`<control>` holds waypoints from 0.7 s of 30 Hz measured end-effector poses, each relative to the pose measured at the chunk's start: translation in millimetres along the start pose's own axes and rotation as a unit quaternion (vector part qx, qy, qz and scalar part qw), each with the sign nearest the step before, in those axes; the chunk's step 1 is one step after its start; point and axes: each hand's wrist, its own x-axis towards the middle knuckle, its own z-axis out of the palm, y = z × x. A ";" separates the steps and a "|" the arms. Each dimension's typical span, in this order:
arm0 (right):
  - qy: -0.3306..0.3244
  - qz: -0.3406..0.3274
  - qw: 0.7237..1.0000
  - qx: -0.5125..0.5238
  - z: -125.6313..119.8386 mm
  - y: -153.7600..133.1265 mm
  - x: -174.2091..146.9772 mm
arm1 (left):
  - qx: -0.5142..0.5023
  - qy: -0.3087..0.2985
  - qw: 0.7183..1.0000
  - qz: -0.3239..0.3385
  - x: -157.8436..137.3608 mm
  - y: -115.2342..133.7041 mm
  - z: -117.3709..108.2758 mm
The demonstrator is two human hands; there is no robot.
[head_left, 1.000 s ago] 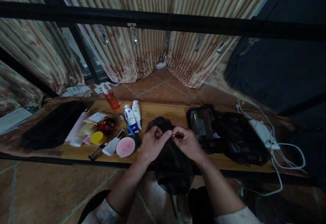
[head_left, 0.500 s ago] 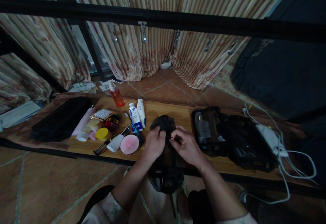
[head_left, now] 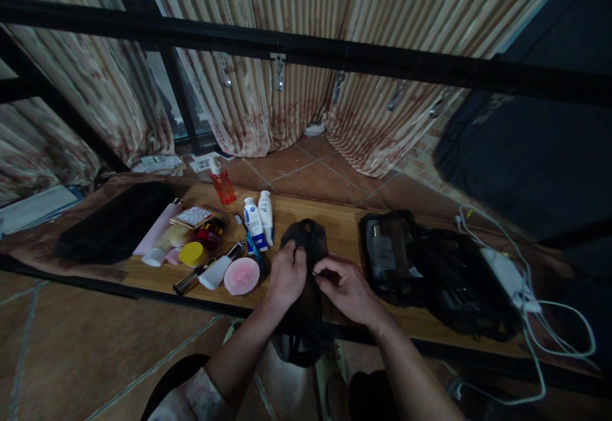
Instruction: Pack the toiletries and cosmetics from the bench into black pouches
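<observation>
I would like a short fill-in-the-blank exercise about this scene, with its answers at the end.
1. The left hand grips a bag whose colour is ____.
2. The toothbrush lies on the ____ side of the two blue-and-white tubes.
3. The cable at the far right is ____.

Missing words: black; left; white.

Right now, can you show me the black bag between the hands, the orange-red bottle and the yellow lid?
Black bag (head_left: 308, 306): head view, middle of its body.
Orange-red bottle (head_left: 223, 187): head view, its body.
Yellow lid (head_left: 192, 254): head view, its top.
</observation>
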 end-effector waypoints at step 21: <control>-0.215 0.108 0.959 0.149 -14.2 -5.0 -20.6 | -0.161 0.079 0.983 -0.046 16.2 -25.2 -6.1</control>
